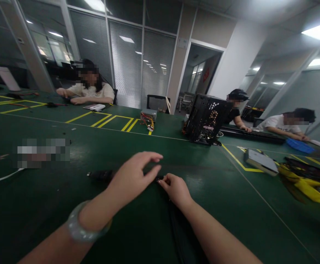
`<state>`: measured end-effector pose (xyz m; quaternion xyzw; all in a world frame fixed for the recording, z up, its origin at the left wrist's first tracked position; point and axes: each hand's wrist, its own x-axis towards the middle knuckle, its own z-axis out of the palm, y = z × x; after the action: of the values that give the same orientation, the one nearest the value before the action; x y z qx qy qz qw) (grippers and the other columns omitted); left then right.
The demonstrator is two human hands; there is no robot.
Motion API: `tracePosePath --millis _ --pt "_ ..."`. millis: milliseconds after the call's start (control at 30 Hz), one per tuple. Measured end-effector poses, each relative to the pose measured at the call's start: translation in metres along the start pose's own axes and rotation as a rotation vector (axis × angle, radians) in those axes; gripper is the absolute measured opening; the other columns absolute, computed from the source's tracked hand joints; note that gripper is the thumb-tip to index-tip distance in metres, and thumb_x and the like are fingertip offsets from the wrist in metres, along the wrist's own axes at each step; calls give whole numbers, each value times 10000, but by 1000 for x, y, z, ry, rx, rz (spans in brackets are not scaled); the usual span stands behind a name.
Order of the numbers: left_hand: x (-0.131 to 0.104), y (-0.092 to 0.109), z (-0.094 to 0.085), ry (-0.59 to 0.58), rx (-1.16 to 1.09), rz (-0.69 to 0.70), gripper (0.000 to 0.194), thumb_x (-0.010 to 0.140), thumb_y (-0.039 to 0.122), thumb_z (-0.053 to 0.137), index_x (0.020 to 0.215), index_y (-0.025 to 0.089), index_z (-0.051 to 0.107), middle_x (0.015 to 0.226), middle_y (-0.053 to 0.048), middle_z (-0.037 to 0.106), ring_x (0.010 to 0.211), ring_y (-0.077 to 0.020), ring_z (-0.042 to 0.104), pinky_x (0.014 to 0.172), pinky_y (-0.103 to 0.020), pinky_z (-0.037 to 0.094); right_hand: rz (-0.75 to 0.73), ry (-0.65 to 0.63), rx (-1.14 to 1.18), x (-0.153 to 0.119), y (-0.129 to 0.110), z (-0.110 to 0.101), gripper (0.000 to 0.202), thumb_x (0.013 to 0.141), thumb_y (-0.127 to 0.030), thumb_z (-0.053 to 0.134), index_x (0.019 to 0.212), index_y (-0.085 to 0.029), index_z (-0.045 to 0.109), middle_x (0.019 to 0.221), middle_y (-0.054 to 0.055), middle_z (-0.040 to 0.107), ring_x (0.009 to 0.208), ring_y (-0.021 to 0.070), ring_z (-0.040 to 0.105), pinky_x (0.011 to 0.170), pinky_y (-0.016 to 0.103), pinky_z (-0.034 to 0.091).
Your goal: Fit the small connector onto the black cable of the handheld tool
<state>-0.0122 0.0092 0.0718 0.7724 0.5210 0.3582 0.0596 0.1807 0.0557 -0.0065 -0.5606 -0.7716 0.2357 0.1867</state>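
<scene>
My left hand (136, 170) hovers over the green table with thumb and fingers apart, and nothing shows between them. A bracelet circles that wrist. Partly behind this hand lies a black bundle, perhaps a cable (101, 175), with a small metal tip at its left end. Just right of it, my right hand (175, 189) is closed in a pinch at a small dark piece, too hidden by the fingertips to name. A long black strip (173, 227), cable-like, runs from below the right hand toward the near edge beside the forearm.
A black computer case (208, 119) stands beyond my right hand. A power supply (148, 115) with coloured wires sits further back. To the right are a grey box-shaped drive (261, 161) and a yellow-and-black bag (311, 183). A white cable (4, 178) lies left. Three people work around the table.
</scene>
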Motion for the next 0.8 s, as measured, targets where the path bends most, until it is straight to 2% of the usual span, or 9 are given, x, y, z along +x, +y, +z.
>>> tracePosePath --millis 67,133,233,433,633,800 --pt "0 -5 22 -162 71 74 234 841 240 621 1074 260 628 1098 -9 632 1049 -214 571 941 -387 450 -35 37 -34 1 2 1 202 890 -388 585 823 -207 646 779 6 685 697 141 604 603 224 366" --pt "-2 -13 45 -294 150 93 203 811 174 616 1003 238 631 1053 -15 634 1012 -214 576 932 -390 434 -55 46 -43 2 4 2 193 890 -382 581 820 -213 644 791 4 687 708 144 606 603 222 359" --pt "-7 -22 67 -302 196 80 158 824 149 583 965 218 601 1018 -18 627 990 -207 572 936 -385 412 -63 40 -33 4 6 3 199 891 -392 575 810 -224 644 783 -2 687 711 151 611 597 225 352" --pt "-7 -29 71 -284 179 57 109 859 153 553 946 215 573 954 -8 620 928 -200 575 878 -376 424 -69 17 19 4 7 2 186 877 -397 587 811 -232 642 777 -10 683 722 155 607 588 228 345" --pt "-5 -33 73 -297 186 74 101 873 147 544 929 221 584 962 2 623 912 -194 575 820 -360 425 -110 -36 64 2 8 -4 138 875 -331 563 852 -226 649 807 0 685 745 161 601 625 230 361" --pt "-6 -32 71 -273 172 70 112 870 164 567 967 220 570 963 5 626 919 -189 573 833 -344 423 -117 -55 76 4 8 -5 121 870 -280 540 816 -217 628 765 -7 669 709 150 588 612 228 345"
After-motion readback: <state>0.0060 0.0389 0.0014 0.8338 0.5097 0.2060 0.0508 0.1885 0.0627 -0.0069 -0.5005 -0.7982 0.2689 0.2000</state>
